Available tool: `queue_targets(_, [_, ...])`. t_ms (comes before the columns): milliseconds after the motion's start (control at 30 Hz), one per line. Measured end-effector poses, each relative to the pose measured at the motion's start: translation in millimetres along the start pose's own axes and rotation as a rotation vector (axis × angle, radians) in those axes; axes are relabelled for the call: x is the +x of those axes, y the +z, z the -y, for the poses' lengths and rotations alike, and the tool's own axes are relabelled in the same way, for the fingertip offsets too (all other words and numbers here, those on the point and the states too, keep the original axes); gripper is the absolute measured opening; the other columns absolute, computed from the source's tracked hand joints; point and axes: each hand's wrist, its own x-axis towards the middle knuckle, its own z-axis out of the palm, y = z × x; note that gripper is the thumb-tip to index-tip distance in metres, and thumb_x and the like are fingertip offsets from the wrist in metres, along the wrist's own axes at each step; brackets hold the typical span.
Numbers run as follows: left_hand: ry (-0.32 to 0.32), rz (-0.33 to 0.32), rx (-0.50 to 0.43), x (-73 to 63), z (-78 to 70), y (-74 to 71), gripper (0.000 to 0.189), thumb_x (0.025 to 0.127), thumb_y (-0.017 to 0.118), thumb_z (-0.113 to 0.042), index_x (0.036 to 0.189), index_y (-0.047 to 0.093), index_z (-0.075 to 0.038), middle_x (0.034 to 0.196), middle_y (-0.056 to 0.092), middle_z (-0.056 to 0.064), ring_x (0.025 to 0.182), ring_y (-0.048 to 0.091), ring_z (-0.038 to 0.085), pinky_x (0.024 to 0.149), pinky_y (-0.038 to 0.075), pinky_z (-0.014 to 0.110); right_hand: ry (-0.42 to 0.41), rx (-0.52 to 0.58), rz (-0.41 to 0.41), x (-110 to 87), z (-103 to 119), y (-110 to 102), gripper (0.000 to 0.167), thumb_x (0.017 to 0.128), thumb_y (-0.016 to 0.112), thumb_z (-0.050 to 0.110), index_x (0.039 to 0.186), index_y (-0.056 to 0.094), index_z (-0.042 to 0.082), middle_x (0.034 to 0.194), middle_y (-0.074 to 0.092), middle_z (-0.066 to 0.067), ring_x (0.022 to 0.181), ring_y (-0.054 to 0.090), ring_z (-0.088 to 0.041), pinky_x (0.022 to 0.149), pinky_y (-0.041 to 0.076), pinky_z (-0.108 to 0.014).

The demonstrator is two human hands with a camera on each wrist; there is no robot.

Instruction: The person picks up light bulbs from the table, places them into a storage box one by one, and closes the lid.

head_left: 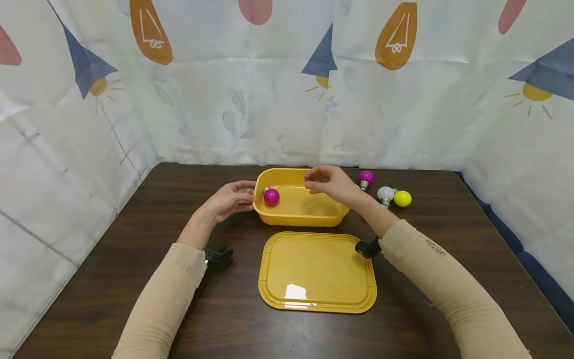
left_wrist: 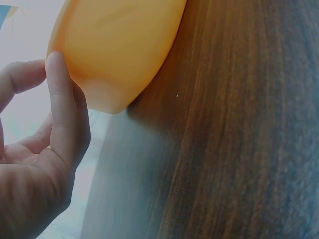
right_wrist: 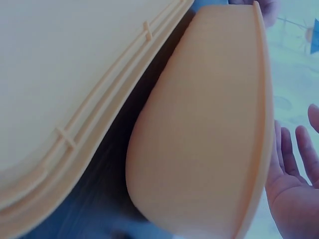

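A yellow plastic container [head_left: 296, 220] sits toward the back of the table, with a magenta light bulb [head_left: 271, 197] lying inside at its left end. At the container's left rim is my left hand [head_left: 229, 201]; in the left wrist view its thumb [left_wrist: 61, 94] and a finger pinch the edge. My right hand [head_left: 334, 184] hovers over the container's right part, fingers loosely bent and nothing between them. The right wrist view shows this hand [right_wrist: 294, 184] beyond the container's rim. In front lies a flat yellow lid [head_left: 318, 271].
Right of the container, partly behind my right arm, lie another magenta bulb [head_left: 366, 177], a white bulb [head_left: 384, 193] and a yellow bulb [head_left: 402, 199]. A printed curtain [head_left: 278, 114] hangs behind the dark wooden table [head_left: 215, 309].
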Motion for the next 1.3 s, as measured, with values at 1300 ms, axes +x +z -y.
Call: queue_targets(1300, [0.003,-0.005,0.019,-0.1,2.7,-0.9,0.059,0.102,0.06,-0.001,0.155,0.035,0.002,0.141,0.051,0.027,0.097,0.069,0.022,0.09,0.058,0.033,0.021,0.02,-0.059,-46.3,2,-49,0.048,0.101,0.069,0.024,0.135,0.055,-0.008,0.131,0.059,-0.024,0.123,0.056,-0.045,0.102,0.051,-0.051])
